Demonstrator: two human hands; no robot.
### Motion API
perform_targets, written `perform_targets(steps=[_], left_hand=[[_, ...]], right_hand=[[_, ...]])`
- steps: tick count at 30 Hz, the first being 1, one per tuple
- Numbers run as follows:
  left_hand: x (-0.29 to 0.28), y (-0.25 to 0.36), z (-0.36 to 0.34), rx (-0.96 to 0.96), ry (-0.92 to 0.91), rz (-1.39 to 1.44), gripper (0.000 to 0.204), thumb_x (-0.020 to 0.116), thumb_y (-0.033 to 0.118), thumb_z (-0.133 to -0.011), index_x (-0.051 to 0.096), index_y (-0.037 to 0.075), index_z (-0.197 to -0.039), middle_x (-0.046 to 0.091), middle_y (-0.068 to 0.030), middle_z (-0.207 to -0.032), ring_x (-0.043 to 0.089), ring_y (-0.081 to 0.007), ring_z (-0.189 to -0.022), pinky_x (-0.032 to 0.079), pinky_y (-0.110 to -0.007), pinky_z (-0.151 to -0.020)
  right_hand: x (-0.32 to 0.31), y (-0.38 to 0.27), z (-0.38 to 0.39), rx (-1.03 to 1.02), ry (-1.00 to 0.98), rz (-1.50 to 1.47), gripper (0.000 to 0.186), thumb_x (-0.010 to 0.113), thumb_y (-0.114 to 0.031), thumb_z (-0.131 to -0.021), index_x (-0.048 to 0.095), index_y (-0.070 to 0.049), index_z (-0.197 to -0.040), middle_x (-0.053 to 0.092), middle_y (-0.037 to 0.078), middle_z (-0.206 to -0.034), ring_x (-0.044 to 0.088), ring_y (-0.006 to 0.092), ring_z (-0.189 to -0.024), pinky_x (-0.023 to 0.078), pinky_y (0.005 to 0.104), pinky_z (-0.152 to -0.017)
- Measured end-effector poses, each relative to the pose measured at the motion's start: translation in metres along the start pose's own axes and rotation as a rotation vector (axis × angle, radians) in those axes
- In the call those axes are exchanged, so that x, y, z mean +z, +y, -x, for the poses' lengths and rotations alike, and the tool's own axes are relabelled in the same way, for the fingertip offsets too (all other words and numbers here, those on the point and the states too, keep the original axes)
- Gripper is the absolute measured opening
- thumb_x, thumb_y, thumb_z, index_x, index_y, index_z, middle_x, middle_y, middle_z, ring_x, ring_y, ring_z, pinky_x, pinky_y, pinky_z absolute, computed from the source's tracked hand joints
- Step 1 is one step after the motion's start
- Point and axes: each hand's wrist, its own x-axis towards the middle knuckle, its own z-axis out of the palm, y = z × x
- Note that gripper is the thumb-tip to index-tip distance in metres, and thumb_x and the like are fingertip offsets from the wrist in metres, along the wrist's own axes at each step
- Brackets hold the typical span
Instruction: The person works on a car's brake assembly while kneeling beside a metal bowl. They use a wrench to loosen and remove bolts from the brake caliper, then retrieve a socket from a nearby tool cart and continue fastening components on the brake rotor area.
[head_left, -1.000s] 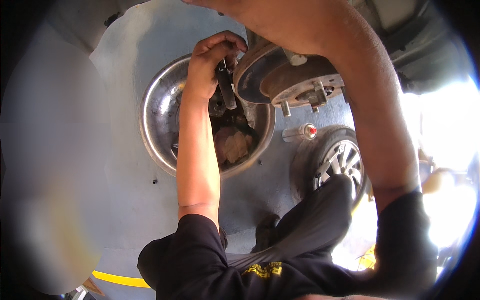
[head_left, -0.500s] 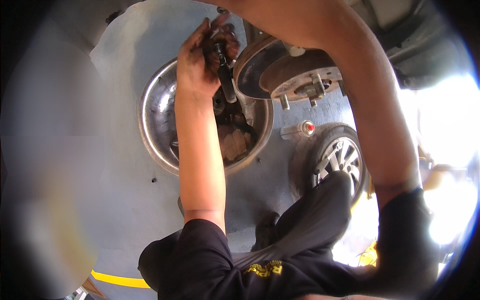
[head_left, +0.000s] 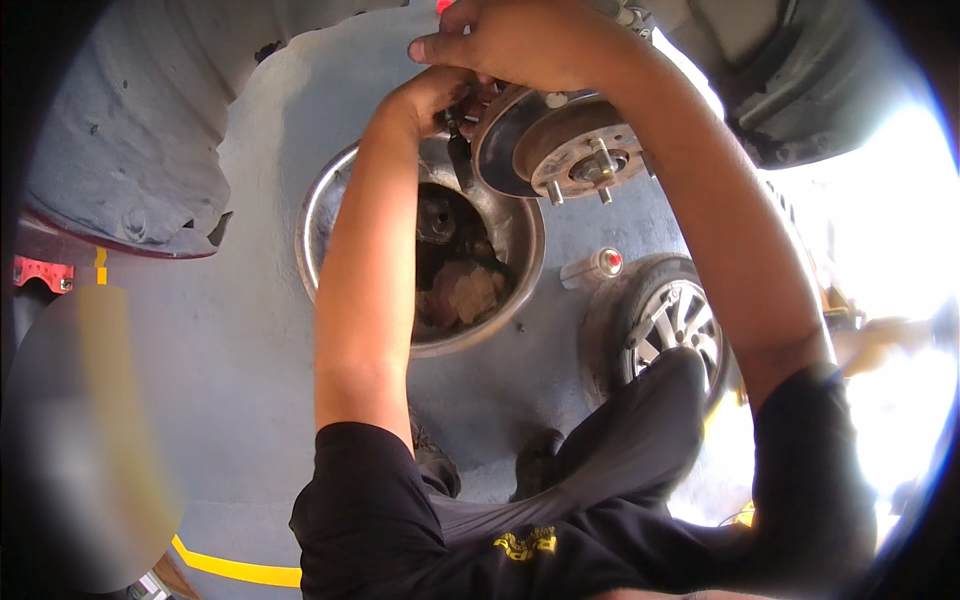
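Note:
My left hand point(head_left: 432, 97) is closed around a dark tool with a black handle point(head_left: 459, 158); its kind is unclear. The handle hangs down beside the rim of a rusty brake disc point(head_left: 508, 150). Just above that hand is my right hand point(head_left: 500, 42), its thumb stretched out and apart from the bent forefinger. Its other fingers are hidden. A small red thing point(head_left: 444, 6) shows at the top edge by the forefinger; I cannot tell whether they touch. Wheel studs point(head_left: 604, 192) stick out of the hub point(head_left: 597, 165) under my right forearm.
Below my hands a round metal basin point(head_left: 312, 225) on the grey floor holds dark, dirty parts. A spray can with a red nozzle point(head_left: 608, 263) stands beside a wheel with a silver rim point(head_left: 684, 318). Grey fender lining point(head_left: 140, 130) hangs at upper left, bodywork point(head_left: 800, 80) at upper right.
My right hand has come down into view above my left hand. My left hand has moved slightly with the tool, its forearm swinging left. The view has shifted, showing more fender lining.

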Motion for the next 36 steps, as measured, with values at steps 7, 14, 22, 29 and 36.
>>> perform_targets(steps=[7, 14, 22, 29, 36], left_hand=[[-0.016, -0.006, -0.041, -0.074, -0.206, -0.444, 0.028, 0.056, 0.038, -0.090, 0.064, 0.012, -0.093, 0.067, -0.0013, -0.085, 0.064, -0.0135, -0.073, 0.051, -0.030, -0.065], [-0.023, -0.022, -0.078, -0.157, -0.294, -0.589, 0.027, 0.060, 0.039, -0.085, 0.066, 0.013, -0.091, 0.069, -0.0012, -0.088, 0.064, -0.0137, -0.075, 0.049, -0.031, -0.068], [-0.031, -0.052, -0.100, -0.182, -0.302, -0.404, 0.029, 0.068, 0.042, -0.075, 0.067, 0.015, -0.086, 0.069, -0.0013, -0.084, 0.062, -0.0134, -0.072, 0.047, -0.030, -0.067], [-0.028, -0.056, -0.101, -0.242, -0.389, -0.284, 0.027, 0.068, 0.041, -0.078, 0.064, 0.015, -0.084, 0.065, 0.0021, -0.082, 0.060, -0.0093, -0.072, 0.044, -0.026, -0.058], [-0.003, -0.021, -0.037, -0.118, -0.032, -0.269, 0.033, 0.056, 0.046, -0.088, 0.063, 0.015, -0.096, 0.062, 0.0024, -0.081, 0.059, -0.0093, -0.073, 0.045, -0.027, -0.059]], right_hand=[[-0.001, -0.013, -0.006, 0.285, -0.017, -0.190, 0.060, 0.045, -0.057, -0.094, 0.072, -0.006, -0.077, 0.070, 0.017, -0.087, 0.067, 0.0350, -0.084, 0.049, 0.0460, -0.081], [-0.012, -0.017, -0.006, 0.338, -0.174, -0.241, 0.059, 0.047, -0.056, -0.094, 0.074, -0.005, -0.085, 0.070, 0.017, -0.090, 0.067, 0.0332, -0.087, 0.049, 0.0439, -0.083], [-0.004, -0.015, -0.011, 0.331, -0.045, -0.139, 0.057, 0.048, -0.051, -0.095, 0.072, 0.000, -0.091, 0.069, 0.021, -0.095, 0.067, 0.0348, -0.093, 0.049, 0.0455, -0.087], [-0.004, -0.007, -0.010, 0.203, 0.007, -0.165, 0.047, 0.047, -0.039, -0.097, 0.067, 0.003, -0.098, 0.065, 0.025, -0.106, 0.061, 0.0387, -0.105, 0.049, 0.0442, -0.089], [-0.002, -0.016, -0.006, 0.355, 0.069, -0.149, 0.056, 0.048, -0.050, -0.095, 0.072, 0.000, -0.089, 0.069, 0.022, -0.095, 0.066, 0.0358, -0.091, 0.050, 0.0466, -0.087]])
